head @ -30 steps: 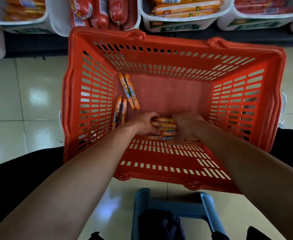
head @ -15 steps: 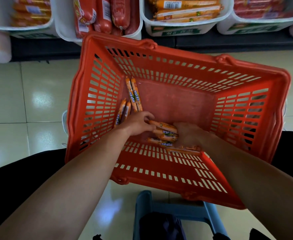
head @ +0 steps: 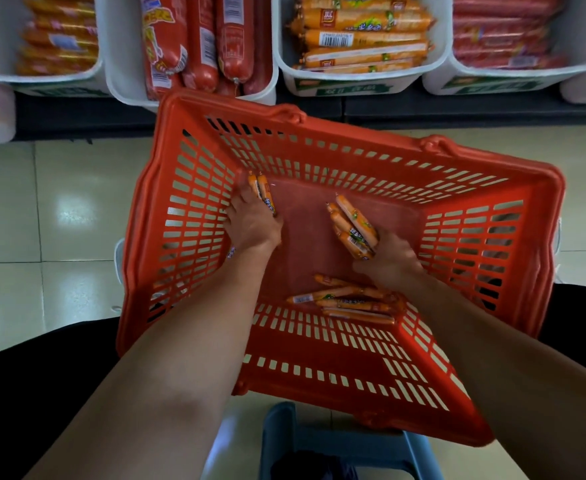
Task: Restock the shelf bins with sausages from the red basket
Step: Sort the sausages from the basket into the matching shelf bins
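Observation:
The red basket (head: pixel 336 372) sits tilted in front of me on the floor. My right hand (head: pixel 390 261) is inside it, shut on a bunch of small orange sausages (head: pixel 353 226) that stick out past the fingers. My left hand (head: pixel 251 223) rests on two orange sausages (head: pixel 263 191) at the basket's far left corner; whether the fingers have closed on them is unclear. Several more orange sausages (head: pixel 348 301) lie loose on the basket floor near my right wrist.
White shelf bins line the top: one with orange sausages (head: pixel 55 39), one with thick red sausages (head: pixel 198 43), one with long orange sausages (head: pixel 364 36), one with red sausages (head: pixel 506 32). A blue stool (head: pixel 343 441) stands below the basket on the tiled floor (head: pixel 42 230).
My left hand moved from the loose pile to the two sausages at the far left. My right hand lifted a bunch of sausages off the pile. The basket turned and tilted.

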`<state>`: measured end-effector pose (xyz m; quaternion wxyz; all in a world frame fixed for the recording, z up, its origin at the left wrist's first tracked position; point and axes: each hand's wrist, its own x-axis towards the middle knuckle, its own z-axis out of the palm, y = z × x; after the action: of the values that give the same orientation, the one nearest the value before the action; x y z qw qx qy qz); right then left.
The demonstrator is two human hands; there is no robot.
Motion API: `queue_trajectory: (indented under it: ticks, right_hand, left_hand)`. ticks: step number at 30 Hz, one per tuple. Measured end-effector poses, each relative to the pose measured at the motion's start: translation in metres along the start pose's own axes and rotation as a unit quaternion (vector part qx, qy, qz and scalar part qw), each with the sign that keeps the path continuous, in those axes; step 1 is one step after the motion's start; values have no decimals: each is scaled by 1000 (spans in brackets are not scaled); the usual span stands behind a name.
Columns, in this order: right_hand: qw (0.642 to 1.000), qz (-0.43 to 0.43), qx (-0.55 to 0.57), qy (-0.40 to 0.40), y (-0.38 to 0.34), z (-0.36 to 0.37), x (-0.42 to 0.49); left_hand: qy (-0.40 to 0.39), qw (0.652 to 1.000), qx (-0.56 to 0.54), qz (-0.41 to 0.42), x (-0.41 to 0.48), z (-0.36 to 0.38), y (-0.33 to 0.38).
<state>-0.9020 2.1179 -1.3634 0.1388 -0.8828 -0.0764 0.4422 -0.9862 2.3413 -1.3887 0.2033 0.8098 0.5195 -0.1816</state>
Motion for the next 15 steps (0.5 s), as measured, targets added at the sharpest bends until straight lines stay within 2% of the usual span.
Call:
queue_trajectory:
  ticks: [3,6,15]
  right_hand:
    - [1000,16,19,4,1,-1,3]
    - [999,27,40,9,-3,-3,4]
    - [998,-8,58,-5,-24,-19,-26]
  left_hand:
    - [-18,1000,-10,-1,2,1,7]
    - [-66,994,-83,-10,-2,-3,8]
    - [-159,978,-136,26,-40,-32,-15]
